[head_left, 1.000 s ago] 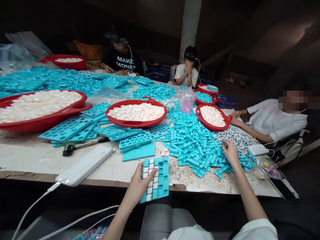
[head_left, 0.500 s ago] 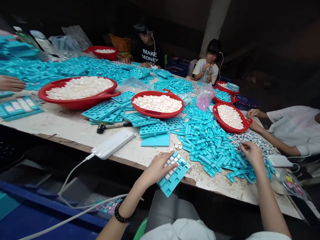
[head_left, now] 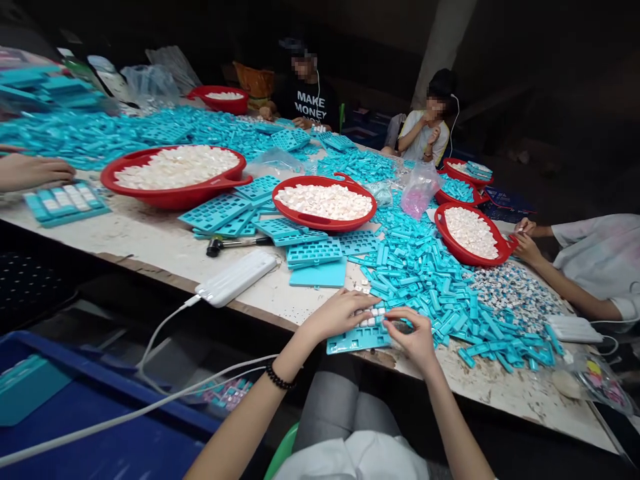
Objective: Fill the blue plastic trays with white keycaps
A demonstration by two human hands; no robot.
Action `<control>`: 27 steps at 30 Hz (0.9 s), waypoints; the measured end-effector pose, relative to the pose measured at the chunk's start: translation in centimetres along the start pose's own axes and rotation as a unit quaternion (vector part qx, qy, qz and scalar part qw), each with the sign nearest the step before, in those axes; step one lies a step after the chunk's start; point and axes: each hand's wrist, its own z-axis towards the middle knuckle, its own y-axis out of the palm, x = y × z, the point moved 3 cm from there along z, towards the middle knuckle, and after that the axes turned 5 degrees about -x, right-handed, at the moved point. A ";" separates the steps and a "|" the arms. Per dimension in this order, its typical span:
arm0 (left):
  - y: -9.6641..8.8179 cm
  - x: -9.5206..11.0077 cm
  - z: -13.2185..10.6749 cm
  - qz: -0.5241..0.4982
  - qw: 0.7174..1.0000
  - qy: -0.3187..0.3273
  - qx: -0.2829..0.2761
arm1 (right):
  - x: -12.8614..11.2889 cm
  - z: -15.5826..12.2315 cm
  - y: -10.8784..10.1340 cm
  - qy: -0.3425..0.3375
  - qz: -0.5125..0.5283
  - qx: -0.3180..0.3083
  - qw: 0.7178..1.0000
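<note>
My left hand (head_left: pixel 337 316) lies across a turquoise silicone mould (head_left: pixel 356 341) near the table's front edge, holding it down. Small white pieces (head_left: pixel 373 319) sit in the mould's cells, partly hidden by my fingers. My right hand (head_left: pixel 413 339) is curled beside the left, its fingertips at the mould. Anything pinched there is too small to make out. A heap of loose turquoise moulds (head_left: pixel 430 293) lies just beyond my right hand.
Red basins of white pieces (head_left: pixel 325 223) stand on the table among stacked moulds. A white power bank (head_left: pixel 236 278) with a cable and a mallet (head_left: pixel 235 244) lie nearby. A co-worker's hand (head_left: pixel 33 171) rests at far left; other people sit across and to the right.
My right hand has moved left from the turquoise heap to the mould. The mould now lies flatter and lower in view, and the whole view has swung left.
</note>
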 end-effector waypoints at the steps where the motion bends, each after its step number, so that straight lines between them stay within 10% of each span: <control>1: 0.0 0.0 0.1 -0.002 1.000 0.018 0.011 | -0.4 0.2 1.0 -0.013 0.005 -0.025 1.000; 11: -0.3 -0.9 -4.3 -0.160 0.914 -0.076 0.365 | -2.4 0.7 6.9 -0.053 -0.069 -0.124 0.988; 19: -0.1 -2.9 -4.7 -0.264 0.868 -0.166 0.387 | -2.1 -0.1 7.7 -0.077 -0.171 -0.073 0.980; 27: 0.6 -2.8 -4.5 -0.290 0.882 -0.159 0.335 | -2.1 -0.5 7.9 -0.066 -0.206 -0.079 0.973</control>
